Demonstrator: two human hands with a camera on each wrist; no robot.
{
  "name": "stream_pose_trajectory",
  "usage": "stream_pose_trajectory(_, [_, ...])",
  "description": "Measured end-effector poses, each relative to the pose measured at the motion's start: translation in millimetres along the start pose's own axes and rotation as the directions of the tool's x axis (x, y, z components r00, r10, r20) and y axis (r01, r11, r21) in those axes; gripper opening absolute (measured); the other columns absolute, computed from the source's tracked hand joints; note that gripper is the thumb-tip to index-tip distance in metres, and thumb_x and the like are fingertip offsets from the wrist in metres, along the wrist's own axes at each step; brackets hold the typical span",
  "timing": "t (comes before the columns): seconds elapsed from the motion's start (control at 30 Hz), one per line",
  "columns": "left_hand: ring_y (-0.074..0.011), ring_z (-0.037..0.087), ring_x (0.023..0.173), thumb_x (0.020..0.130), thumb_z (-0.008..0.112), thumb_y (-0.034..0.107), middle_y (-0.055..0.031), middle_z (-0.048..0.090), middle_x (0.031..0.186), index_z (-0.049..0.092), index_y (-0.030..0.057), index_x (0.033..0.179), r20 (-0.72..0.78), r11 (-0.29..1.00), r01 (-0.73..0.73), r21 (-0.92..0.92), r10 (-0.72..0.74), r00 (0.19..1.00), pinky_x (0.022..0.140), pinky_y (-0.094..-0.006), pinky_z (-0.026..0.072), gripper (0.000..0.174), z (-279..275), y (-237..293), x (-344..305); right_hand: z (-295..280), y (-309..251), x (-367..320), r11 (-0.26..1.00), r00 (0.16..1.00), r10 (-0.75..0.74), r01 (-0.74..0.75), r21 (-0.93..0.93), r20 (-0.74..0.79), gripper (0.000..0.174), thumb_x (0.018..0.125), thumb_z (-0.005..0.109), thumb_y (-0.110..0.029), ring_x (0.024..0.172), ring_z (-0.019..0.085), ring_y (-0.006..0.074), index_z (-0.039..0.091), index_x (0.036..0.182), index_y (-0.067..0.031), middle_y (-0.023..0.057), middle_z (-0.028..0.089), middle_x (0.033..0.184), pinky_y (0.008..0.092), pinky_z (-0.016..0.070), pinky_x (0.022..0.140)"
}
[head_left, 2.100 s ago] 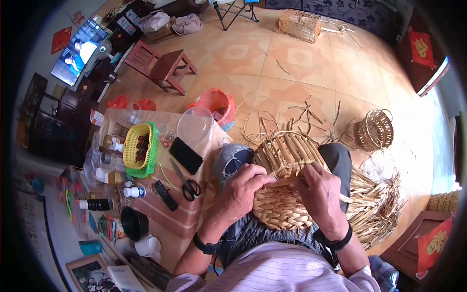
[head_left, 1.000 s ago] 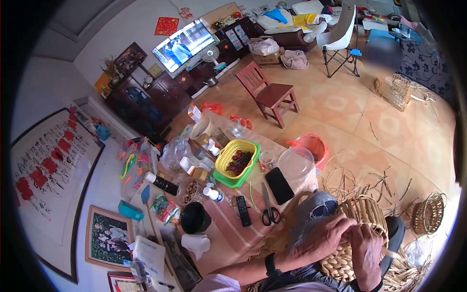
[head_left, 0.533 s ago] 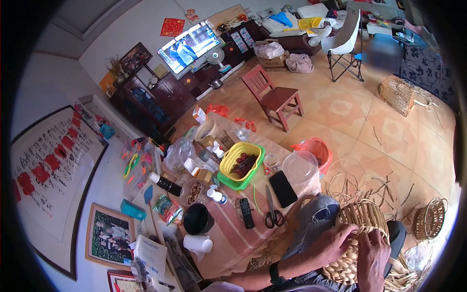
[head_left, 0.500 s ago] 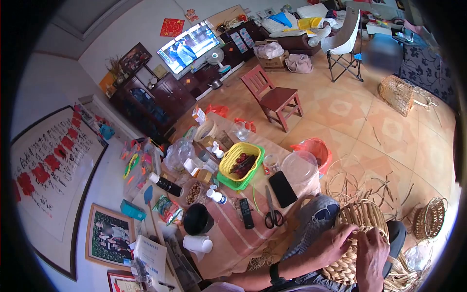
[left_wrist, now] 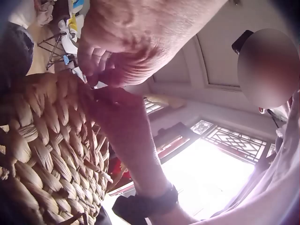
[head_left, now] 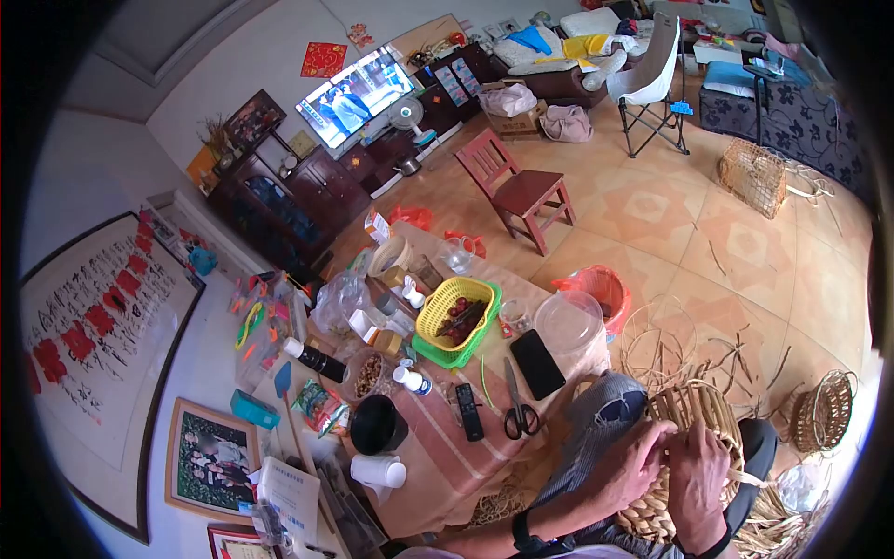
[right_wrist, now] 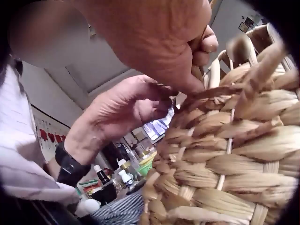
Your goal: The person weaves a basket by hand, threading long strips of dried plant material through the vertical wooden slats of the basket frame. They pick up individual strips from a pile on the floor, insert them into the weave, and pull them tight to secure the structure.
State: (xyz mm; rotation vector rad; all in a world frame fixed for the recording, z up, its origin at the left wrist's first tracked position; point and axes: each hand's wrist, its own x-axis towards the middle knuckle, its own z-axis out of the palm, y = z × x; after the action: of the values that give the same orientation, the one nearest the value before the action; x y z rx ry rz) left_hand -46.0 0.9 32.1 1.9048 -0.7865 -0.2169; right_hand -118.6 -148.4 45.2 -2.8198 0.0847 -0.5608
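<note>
Resting between the knees (head_left: 603,412), a woven basket (right_wrist: 215,164) is pointed with its slatted end away from the person, and its long axis appears to be run forward. Its rounded wall is formed of plump, dry, plaited fibre, pale straw to brown, threaded over thin uprights. At the edge of the weave, a twisted fibre strip (right_wrist: 218,91) is pinched by the tightly curled fingers of the right hand (head_left: 700,463); just beside them it is pinched by the left hand (head_left: 643,456), thumb and fingers drawn together. The woven wall is thus met directly at both sets of fingertips. To the left, scissors (head_left: 518,404) and a black phone (head_left: 537,363) are laid on the cloth-covered tabletop (head_left: 438,456). Farther off, a smaller round basket (head_left: 824,415) and a red wooden chair (head_left: 529,194) are stood on the tiled floor (head_left: 643,242).
</note>
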Motion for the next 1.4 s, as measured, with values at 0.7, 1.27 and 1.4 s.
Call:
stream_pose_trajectory(0.7, [-0.0432,0.074,0.1,0.097,0.061,0.0,-0.0275,0.07,0.114,0.048,-0.0068,0.15,0.251,0.953,-0.027,0.303,-0.052,0.967,0.082,-0.0486,0.062,0.054,5.1,13.5,-4.3,-8.6,16.7,-8.4,1.0,0.987,-0.028,0.03,-0.008,0.158,0.014,0.082,0.071,-0.011,0.091,0.067,0.0373,0.072,0.093,-0.0025,0.0178,0.058,0.096,0.0478,0.0508,0.072])
stream_pose_trajectory(1.27, [-0.0262,0.075,0.066,0.093,0.066,0.009,-0.0123,0.067,0.077,0.055,-0.0079,0.127,0.188,0.784,-0.292,0.548,0.225,0.956,0.054,-0.0354,0.0559,0.04,55.1,-21.0,-4.4,-55.9,33.9,-15.9,0.772,0.958,0.249,-0.284,0.568,0.141,0.015,0.086,0.076,0.004,0.072,0.073,0.0278,0.072,0.101,0.0038,0.0159,0.072,0.084,0.0387,0.0543,0.064])
stream_pose_trajectory(1.4, [-0.0273,0.075,0.077,0.094,0.064,0.007,-0.0169,0.068,0.085,0.047,-0.0136,0.146,0.307,0.733,-0.206,0.649,-0.005,0.952,0.062,-0.0381,0.0588,0.059,49.6,6.3,0.7,-28.0,20.7,-14.0,0.968,0.993,0.108,-0.097,0.233,-0.036,0.014,0.083,0.076,-0.001,0.077,0.066,0.0413,0.067,0.094,-0.0004,0.0164,0.059,0.084,0.0487,0.0516,0.067])
